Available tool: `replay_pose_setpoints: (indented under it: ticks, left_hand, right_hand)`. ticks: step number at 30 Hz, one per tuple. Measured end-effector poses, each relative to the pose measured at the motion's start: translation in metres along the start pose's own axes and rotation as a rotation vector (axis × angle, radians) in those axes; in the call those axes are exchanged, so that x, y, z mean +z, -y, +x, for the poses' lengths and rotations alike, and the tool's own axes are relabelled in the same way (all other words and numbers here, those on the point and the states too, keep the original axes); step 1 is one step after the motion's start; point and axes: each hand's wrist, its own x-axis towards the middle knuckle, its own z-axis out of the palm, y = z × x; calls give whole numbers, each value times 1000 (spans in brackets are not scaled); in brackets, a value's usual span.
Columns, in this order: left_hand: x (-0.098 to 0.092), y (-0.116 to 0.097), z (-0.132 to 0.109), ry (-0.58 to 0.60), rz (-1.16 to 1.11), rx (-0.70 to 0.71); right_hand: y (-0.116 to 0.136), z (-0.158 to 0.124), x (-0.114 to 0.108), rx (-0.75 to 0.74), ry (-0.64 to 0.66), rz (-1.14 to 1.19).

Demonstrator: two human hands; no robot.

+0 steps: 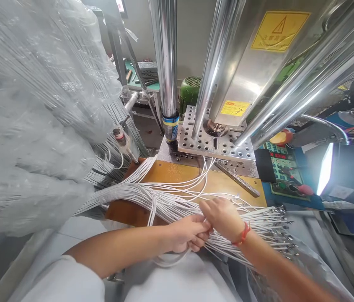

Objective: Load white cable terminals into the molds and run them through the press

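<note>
A thick bundle of white cables (pixel 133 193) runs across the orange-brown work board (pixel 164 170), its metal-tipped ends (pixel 282 230) fanning out at the right. My left hand (pixel 192 233) is closed around a white cable (pixel 172 262) that loops down below it, in front of the bundle. Right against it, my right hand (pixel 222 216) is closed too, fingers pinched at the same spot. What lies between the right fingertips is hidden by the hand. A few other cables (pixel 206 167) lead up from the board into the machine's plate.
A press with a perforated steel plate (pixel 216 142) and chrome columns (pixel 166 63) stands behind the board. On the board lies a metal bar (pixel 238 179). Plastic-wrapped cables (pixel 38 105) hang at the left. A control panel (pixel 285 165) and a bright lamp (pixel 325 170) are at the right.
</note>
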Motion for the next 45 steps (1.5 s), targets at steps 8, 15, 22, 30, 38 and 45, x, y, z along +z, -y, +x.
replay_pose_setpoints:
  ticks: [8, 15, 22, 30, 38, 45]
  left_hand:
    - [0, -1, 11, -43, 26, 80]
    - [-4, 1, 24, -12, 82, 113]
    - [-4, -1, 38, 12, 150, 183]
    - [-3, -9, 45, -33, 211, 261]
    - [-6, -18, 62, -268, 274, 328]
    - [-6, -30, 84, -365, 347, 286]
  right_hand:
    - [-37, -6, 24, -34, -109, 15]
    - [-51, -9, 19, 48, -135, -67]
    - [-45, -14, 28, -75, -42, 188]
    - [-47, -25, 33, 40, -58, 537]
    - [-57, -54, 40, 316, 72, 407]
    - [-125, -51, 45, 689, 41, -46]
